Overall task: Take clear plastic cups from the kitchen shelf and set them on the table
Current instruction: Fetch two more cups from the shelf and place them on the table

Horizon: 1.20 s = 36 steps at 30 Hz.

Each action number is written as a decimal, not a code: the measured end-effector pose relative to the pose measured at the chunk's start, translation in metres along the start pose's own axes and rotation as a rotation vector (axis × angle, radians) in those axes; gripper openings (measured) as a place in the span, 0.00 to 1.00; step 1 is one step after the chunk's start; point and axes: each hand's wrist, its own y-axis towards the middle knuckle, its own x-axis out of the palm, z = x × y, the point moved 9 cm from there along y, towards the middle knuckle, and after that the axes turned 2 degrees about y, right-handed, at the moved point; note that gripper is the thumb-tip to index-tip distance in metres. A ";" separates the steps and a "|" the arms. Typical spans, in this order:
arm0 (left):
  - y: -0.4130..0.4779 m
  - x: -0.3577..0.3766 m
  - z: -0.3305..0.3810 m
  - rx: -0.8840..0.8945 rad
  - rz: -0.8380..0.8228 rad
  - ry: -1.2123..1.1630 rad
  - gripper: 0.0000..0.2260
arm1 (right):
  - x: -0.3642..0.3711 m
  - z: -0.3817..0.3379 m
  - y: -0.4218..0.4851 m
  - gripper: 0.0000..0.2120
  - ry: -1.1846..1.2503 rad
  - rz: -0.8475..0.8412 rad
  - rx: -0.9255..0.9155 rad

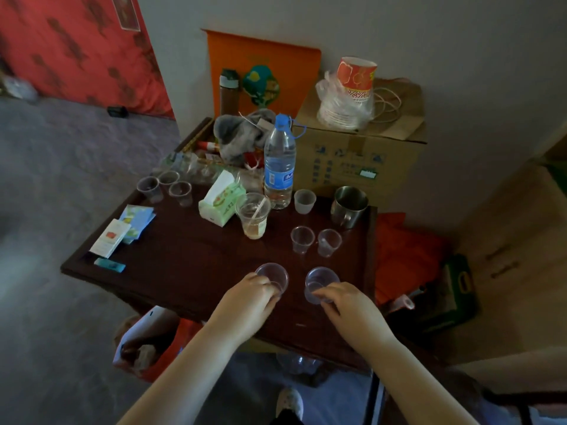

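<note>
From my remote seat, the biggest thing is the dark wooden counter (184,256), filling the centre, with a cardboard box (359,154) at its two o'clock and grey floor (61,210) spreading off toward nine. A red patterned hanging (76,50) covers the wall at eleven o'clock, and a pale wall rises behind the box.

Both arms reach in from six o'clock. My left hand (248,302) has its grip pinched on the rim and side of a clear cup (273,276); my right hand (349,305) pinches a second clear cup (320,285), which leans slightly. I judge both are being set down side by side near the front edge, holding low on the wall so they land upright.

At twelve o'clock from them, two more clear cups (314,240) stand as a pair, suggesting a tidy row is forming. Three others (165,187) cluster at ten. A water bottle (279,167), steel mug (348,208) and tissue pack (221,200) crowd the far side, leaving the near half bare for placing.
</note>
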 end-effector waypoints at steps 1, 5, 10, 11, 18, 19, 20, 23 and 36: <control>0.011 0.005 -0.004 -0.015 -0.013 0.000 0.09 | 0.001 0.010 0.010 0.11 0.002 -0.012 0.006; 0.044 0.032 -0.021 -0.039 -0.069 0.042 0.10 | 0.011 0.043 0.046 0.11 0.017 -0.055 0.032; 0.071 0.063 -0.039 -0.060 -0.129 0.015 0.09 | 0.034 0.070 0.074 0.11 0.024 -0.097 0.052; 0.075 0.068 -0.043 -0.064 -0.135 0.002 0.09 | 0.038 0.074 0.079 0.10 0.024 -0.102 0.055; 0.100 0.094 -0.062 -0.058 -0.192 -0.011 0.10 | 0.059 0.088 0.101 0.10 0.013 -0.096 0.069; 0.102 0.096 -0.064 -0.058 -0.195 -0.011 0.10 | 0.062 0.089 0.104 0.10 0.010 -0.097 0.072; 0.104 0.099 -0.066 -0.056 -0.198 -0.009 0.10 | 0.064 0.090 0.106 0.10 0.007 -0.098 0.075; 0.108 0.105 -0.070 -0.051 -0.208 -0.013 0.10 | 0.072 0.093 0.112 0.10 0.014 -0.105 0.083; 0.109 0.110 -0.078 -0.060 -0.214 0.025 0.10 | 0.082 0.091 0.107 0.14 -0.010 -0.087 0.088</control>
